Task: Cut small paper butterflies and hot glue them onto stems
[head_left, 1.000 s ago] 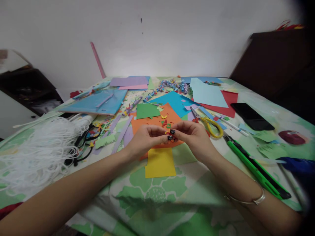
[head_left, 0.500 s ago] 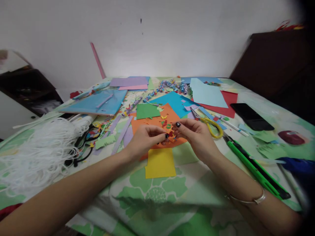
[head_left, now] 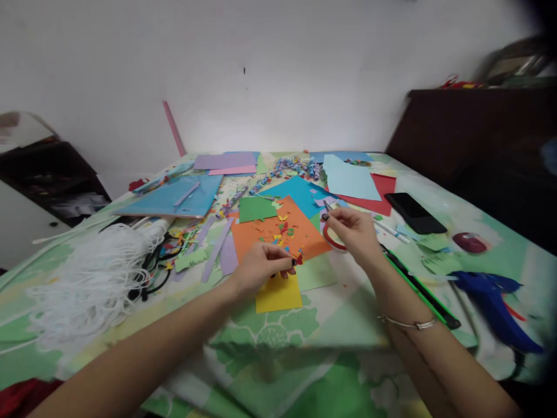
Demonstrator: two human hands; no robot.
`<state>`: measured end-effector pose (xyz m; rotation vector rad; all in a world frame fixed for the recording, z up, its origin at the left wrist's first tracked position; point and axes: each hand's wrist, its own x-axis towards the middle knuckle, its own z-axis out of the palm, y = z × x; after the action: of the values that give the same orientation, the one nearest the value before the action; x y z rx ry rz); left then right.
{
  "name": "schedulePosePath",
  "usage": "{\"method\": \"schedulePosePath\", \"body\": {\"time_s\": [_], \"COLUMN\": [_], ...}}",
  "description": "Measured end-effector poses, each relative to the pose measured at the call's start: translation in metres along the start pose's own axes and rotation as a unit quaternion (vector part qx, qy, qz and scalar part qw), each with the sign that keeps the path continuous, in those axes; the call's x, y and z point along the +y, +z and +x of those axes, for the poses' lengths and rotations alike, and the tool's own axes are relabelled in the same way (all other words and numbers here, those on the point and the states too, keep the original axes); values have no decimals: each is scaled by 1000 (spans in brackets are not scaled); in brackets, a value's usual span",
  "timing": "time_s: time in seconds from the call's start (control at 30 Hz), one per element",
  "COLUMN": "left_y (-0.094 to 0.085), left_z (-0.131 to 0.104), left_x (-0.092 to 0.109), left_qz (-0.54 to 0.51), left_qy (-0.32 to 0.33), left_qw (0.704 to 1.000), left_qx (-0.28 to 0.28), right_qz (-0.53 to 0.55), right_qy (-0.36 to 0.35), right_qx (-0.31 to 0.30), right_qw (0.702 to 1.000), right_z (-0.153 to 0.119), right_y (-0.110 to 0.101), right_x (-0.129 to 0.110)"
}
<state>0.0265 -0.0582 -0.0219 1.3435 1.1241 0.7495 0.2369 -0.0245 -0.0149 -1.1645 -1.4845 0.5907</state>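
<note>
My left hand (head_left: 265, 262) is closed in a pinch over the front edge of the orange paper (head_left: 248, 238). A small red paper piece (head_left: 300, 258) shows at its fingertips. My right hand (head_left: 353, 231) is closed over the scissors (head_left: 328, 204); only the blade tips show beyond the fingers, and the yellow handle is covered. Just beneath that hand a red ring (head_left: 333, 239) is partly visible. Tiny coloured paper cuttings (head_left: 285, 227) lie scattered on the orange paper. A yellow paper (head_left: 278, 297) lies under my left hand, and a green paper (head_left: 257, 209) sits behind it.
To the left lie a tangle of white cord (head_left: 93, 278) and a blue folder (head_left: 174, 197). On the right are a phone (head_left: 415, 212), a green cutter knife (head_left: 422, 289) and a blue glue gun (head_left: 491, 307). Curled paper strips (head_left: 291, 167) lie at the back.
My right hand has moved away from my left, to the right and onto the scissors. My left hand stays pinched near the orange paper's front edge. The view has tilted up and shifted right.
</note>
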Motion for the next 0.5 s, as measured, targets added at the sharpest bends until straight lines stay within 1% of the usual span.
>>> {"method": "schedulePosePath", "body": {"time_s": [0.03, 0.07, 0.1, 0.17, 0.27, 0.37, 0.43, 0.5], "left_y": [6, 12, 18, 30, 41, 44, 43, 42], "left_z": [-4, -9, -13, -19, -21, -15, -10, -7], "left_x": [0, 0, -1, -1, -1, 4, 8, 14], "left_qz": [20, 41, 66, 128, 229, 294, 325, 341], "left_qy": [-13, -23, -31, -35, -15, 7, 11, 6], "left_qw": [1000, 998, 996, 989, 969, 949, 937, 929], "left_qx": [-18, -33, -49, -66, -87, -110, -127, -145], "right_qz": [21, 36, 43, 43, 9, -82, -162, -238], "right_qy": [8, 11, 10, 10, 20, 22, 35, 68], "right_qx": [-36, -59, -67, -51, 0, 67, 123, 189], "right_qw": [999, 998, 997, 998, 1000, 994, 979, 950], "right_z": [-5, -10, -16, -29, -54, -87, -110, -130], "right_y": [2, 4, 5, 2, -15, -47, -72, -98], "right_x": [-3, -6, -9, -13, -19, -26, -31, -33]}}
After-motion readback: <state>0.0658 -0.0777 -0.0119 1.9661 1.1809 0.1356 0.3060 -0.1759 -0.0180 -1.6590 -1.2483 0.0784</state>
